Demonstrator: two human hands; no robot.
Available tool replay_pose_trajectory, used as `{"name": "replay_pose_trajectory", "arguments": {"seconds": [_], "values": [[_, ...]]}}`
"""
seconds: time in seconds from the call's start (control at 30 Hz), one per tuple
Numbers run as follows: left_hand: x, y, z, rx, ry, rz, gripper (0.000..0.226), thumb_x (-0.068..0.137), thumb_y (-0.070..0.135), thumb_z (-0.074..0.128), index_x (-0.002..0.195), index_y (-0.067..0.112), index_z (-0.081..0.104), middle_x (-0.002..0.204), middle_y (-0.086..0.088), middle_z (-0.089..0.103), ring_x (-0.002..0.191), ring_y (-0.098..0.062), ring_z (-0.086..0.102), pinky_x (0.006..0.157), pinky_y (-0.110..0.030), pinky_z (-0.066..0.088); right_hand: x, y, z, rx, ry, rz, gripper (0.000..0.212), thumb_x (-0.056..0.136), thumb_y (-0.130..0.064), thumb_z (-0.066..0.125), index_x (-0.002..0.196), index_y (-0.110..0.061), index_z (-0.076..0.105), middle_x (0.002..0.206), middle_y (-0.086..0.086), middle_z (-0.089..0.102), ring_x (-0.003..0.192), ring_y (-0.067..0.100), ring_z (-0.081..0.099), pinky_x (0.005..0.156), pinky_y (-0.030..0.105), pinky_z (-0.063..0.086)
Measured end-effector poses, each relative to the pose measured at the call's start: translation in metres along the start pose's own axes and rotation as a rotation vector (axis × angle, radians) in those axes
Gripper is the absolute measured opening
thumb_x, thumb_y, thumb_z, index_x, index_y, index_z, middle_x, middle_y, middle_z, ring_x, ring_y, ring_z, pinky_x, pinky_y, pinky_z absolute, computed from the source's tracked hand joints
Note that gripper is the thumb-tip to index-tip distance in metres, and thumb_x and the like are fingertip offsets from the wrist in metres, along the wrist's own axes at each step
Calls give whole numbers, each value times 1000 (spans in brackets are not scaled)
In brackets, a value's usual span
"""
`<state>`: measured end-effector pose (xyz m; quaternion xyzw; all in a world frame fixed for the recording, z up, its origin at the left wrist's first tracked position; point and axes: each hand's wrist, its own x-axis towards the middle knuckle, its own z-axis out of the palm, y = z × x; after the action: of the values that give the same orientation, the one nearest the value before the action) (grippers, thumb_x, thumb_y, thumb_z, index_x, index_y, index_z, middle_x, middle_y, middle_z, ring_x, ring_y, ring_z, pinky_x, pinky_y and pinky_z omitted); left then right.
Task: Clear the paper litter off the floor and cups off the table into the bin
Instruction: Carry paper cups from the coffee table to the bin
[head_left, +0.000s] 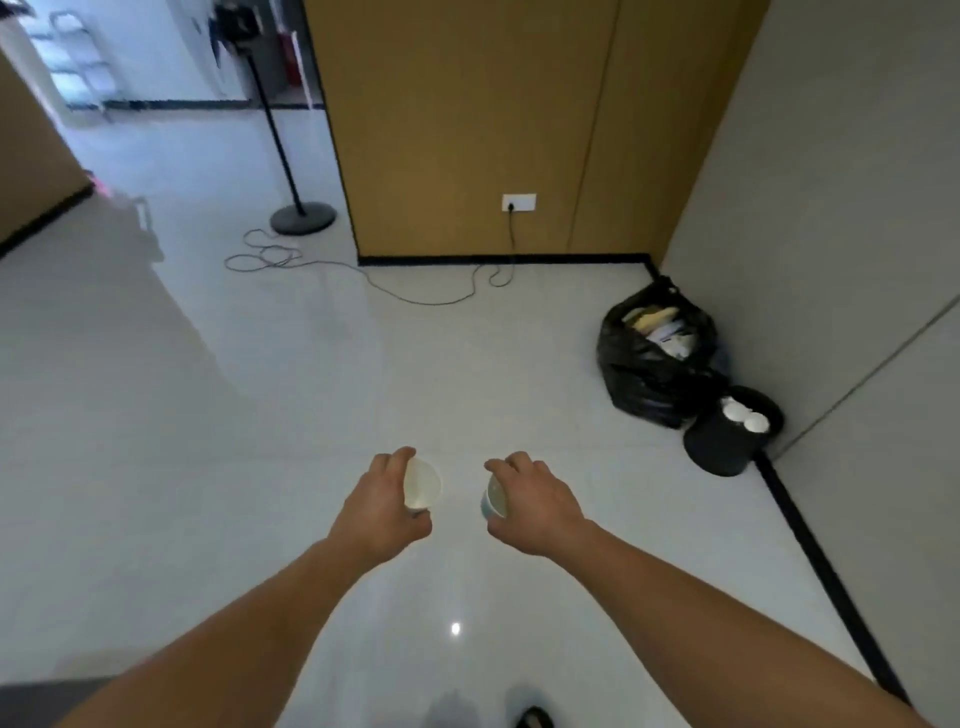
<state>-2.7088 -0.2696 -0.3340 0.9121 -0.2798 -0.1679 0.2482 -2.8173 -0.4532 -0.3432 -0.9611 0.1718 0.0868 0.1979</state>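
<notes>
The task looks well along but not finished: the left grip (387, 499), a bare hand just below the middle of the frame, is curled round a white round paper cup (422, 483) whose open mouth is tipped towards the camera, and the right grip (535, 499) beside it pinches a second paper cup with a pale blue outside (493, 501) by the rim. Both cups are held in the air above the glossy pale grey tiled floor (208, 415), well apart from the small round black plastic bin (717, 452) that stands at the right of the frame against the wall. That bin already holds white cups (748, 418); I count two for certain, with perhaps a third behind them. Just beyond it, touching or nearly so, sits a bulging black plastic rubbish bag (639, 374) with paper showing in its open top. No paper litter shows on the stretch of floor in view, so that part seems done here, though the frame cannot vouch for the rest of the room, and the table is not in view. What is left, by my judgement, is to carry these two cups to the bin and drop them in. Counted: two grips, two cups held, one bin, one bag
</notes>
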Motion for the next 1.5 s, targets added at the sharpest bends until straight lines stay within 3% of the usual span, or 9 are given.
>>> {"name": "replay_pose_trajectory", "arguments": {"seconds": [0.33,0.57,1.03,1.37,1.5], "values": [[113,226,120,144,-205,407,86,73,38,74,145,24,30,138,0,39,118,-23,48,95,-34,45,-63,226,-78,137,206,440,74,84,-38,63,148,-28,28,141,1,35,123,26,40,91,37,47],[195,344,219,71,-320,534,88,73,33,74,147,25,26,137,-1,38,116,-24,49,94,-37,47,-60,358,-116,120,234,620,73,83,-37,61,148,-28,29,141,1,36,124,26,41,91,37,46],[363,510,337,118,-496,610,83,74,32,74,144,23,30,135,-3,35,115,-23,48,94,-31,45,8,576,-186,179,190,758,72,83,-37,61,148,-27,31,141,0,37,123,26,42,94,35,46],[485,590,428,134,-578,490,93,75,29,76,149,31,20,139,0,33,124,-22,43,101,-33,43,104,748,-211,253,81,703,74,82,-40,64,146,-27,31,142,0,37,122,25,43,94,35,47],[531,604,470,128,-619,432,86,73,31,74,145,31,27,134,2,34,118,-21,44,97,-33,46,140,804,-214,310,29,739,76,80,-40,66,146,-28,31,141,1,37,124,25,43,97,36,46]]}}
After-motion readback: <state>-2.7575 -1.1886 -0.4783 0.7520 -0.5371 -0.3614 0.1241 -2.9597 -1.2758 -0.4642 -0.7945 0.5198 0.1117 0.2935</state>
